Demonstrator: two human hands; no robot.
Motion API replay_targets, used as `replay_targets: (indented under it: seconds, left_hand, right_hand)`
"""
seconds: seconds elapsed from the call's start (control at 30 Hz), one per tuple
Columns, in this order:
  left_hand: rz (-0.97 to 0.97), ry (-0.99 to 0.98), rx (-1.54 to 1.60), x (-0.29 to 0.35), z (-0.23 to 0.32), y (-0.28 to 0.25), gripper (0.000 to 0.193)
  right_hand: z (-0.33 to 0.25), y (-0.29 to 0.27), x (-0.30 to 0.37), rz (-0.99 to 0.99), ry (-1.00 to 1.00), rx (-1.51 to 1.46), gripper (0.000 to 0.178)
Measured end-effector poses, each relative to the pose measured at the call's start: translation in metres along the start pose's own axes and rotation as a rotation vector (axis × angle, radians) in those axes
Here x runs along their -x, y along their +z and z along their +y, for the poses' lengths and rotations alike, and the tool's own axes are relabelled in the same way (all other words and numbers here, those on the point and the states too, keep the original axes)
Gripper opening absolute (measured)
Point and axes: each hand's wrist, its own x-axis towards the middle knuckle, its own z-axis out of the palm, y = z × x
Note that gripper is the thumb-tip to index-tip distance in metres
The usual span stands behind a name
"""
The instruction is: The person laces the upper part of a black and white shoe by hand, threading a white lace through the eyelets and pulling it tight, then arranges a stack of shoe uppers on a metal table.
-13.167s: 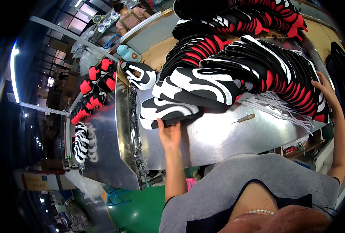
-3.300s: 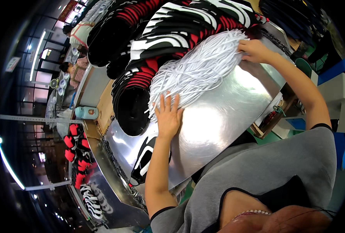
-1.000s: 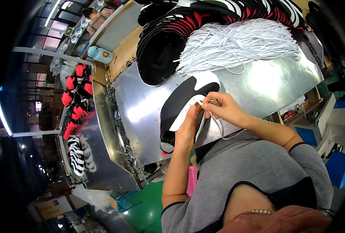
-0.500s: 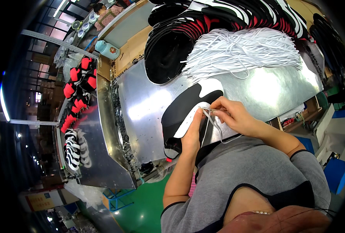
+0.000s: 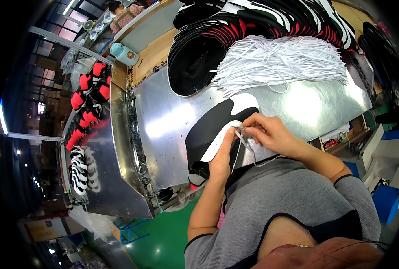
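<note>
A black and white shoe upper [image 5: 208,127] lies at the near edge of the metal tabletop, its white eyelet strip toward me. My left hand [image 5: 222,154] is closed on that strip, with the thumb near its upper end. Right beside it, my right hand [image 5: 266,132] pinches a white shoelace [image 5: 248,145] at the strip's end. The lace hangs in a loop below my fingers toward my lap. Fingers cover the spot where lace and strip meet, so I cannot tell whether the lace passes through a hole.
A big bundle of white shoelaces [image 5: 280,62] lies at the back of the metal table [image 5: 163,130], before a long row of stacked black, white and red uppers [image 5: 195,58]. Left stand a light blue bottle [image 5: 124,54] and a lower metal surface [image 5: 114,179] bordered by red and black pieces [image 5: 85,119].
Both hands stay at the strip's end, with the right fingers shifted slightly. A second strand of lace now shows hanging below the left thumb. The view has tilted a little.
</note>
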Motion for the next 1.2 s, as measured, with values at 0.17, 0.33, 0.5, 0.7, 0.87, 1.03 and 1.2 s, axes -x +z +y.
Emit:
replay_targets:
  seconds: [0.17, 0.33, 0.5, 0.7, 0.87, 1.03, 1.2]
  left_hand:
    - [-0.019, -0.017, -0.024, -0.003, -0.004, -0.007, 0.023]
    - [0.251, -0.764, 1.292, 0.015, -0.017, -0.028, 0.035]
    - [0.118, -0.403, 1.019, 0.028, -0.038, -0.012, 0.034]
    - [0.294, 0.411, -0.239, 0.013, -0.051, -0.011, 0.031]
    - [0.107, 0.309, 0.105, -0.005, -0.024, -0.033, 0.028]
    - [-0.002, 0.352, -0.112, -0.008, -0.001, -0.039, 0.034]
    - [-0.084, -0.018, -0.502, -0.026, -0.01, -0.07, 0.046]
  right_hand:
    - [0.004, 0.002, -0.003, 0.018, 0.015, 0.015, 0.017]
    - [0.009, 0.03, -0.006, 0.007, -0.129, 0.223, 0.028]
    - [0.019, 0.032, -0.011, 0.135, -0.081, 0.551, 0.023]
    - [0.026, 0.021, -0.036, -0.025, -0.223, 0.583, 0.026]
    - [0.013, -0.06, -0.031, 0.061, -0.145, 0.664, 0.037]
    - [0.024, -0.046, -0.056, 0.102, 0.214, 0.118, 0.041]
    - [0.026, -0.003, -0.066, 0.265, 0.204, 0.076, 0.04]
